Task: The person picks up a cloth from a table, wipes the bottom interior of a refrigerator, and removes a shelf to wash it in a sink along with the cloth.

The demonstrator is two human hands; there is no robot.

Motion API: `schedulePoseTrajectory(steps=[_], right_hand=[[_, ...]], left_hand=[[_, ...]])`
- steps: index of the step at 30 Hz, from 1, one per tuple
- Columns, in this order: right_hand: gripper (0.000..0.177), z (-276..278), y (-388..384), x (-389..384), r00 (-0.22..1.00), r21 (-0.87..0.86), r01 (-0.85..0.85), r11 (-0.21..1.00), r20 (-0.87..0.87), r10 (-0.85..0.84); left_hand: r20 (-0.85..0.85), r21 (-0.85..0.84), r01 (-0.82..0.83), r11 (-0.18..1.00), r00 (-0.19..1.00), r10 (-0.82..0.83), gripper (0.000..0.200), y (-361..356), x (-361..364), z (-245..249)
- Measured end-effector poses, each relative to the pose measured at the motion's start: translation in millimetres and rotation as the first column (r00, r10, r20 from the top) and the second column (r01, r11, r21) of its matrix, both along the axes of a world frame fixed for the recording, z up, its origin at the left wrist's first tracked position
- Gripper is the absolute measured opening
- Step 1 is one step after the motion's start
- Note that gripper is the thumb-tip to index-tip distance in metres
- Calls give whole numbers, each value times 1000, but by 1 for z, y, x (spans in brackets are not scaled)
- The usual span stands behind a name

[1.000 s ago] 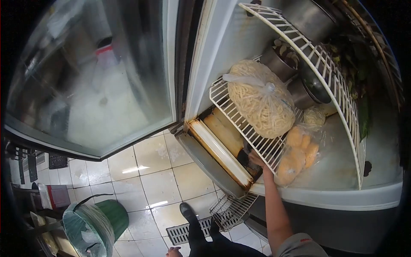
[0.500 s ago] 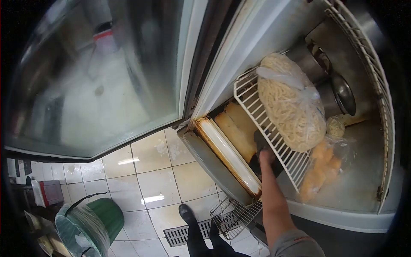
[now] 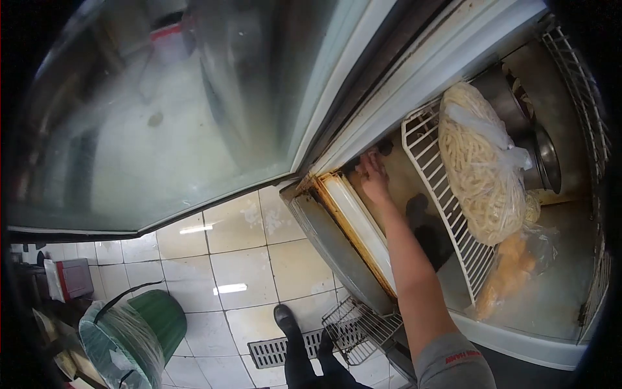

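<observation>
My right hand reaches into the lower part of an open refrigerator, close to its front sill. Its fingers are bent and pressed near the brownish, stained bottom surface; what they hold, if anything, I cannot make out. Dark patches mark that surface beside my forearm. Above and to the right, a white wire shelf carries a large clear bag of thick pale noodles. A smaller bag with orange contents lies at the shelf's near end. My left hand is out of view.
The fogged glass door stands wide open at left. Metal pots sit behind the noodles. A loose wire rack lies by my feet near a floor drain. A green lined bin stands on the tiles.
My right hand has moved from beneath the wire shelf's edge toward the far left corner, by the door side. A dark patch it partly covered now shows. The view has shifted slightly.
</observation>
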State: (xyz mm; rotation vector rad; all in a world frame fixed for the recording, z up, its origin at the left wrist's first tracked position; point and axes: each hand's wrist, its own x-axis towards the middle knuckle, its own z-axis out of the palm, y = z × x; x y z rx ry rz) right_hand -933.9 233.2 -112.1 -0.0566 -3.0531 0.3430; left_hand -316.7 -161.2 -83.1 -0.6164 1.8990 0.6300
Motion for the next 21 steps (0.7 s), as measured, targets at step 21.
schedulePoseTrajectory(steps=[21], right_hand=[[29,36,-139,100,870,-606,484,-631,260,419]], left_hand=[[-270,-15,-93,996,959,86,35,28,-8,25]])
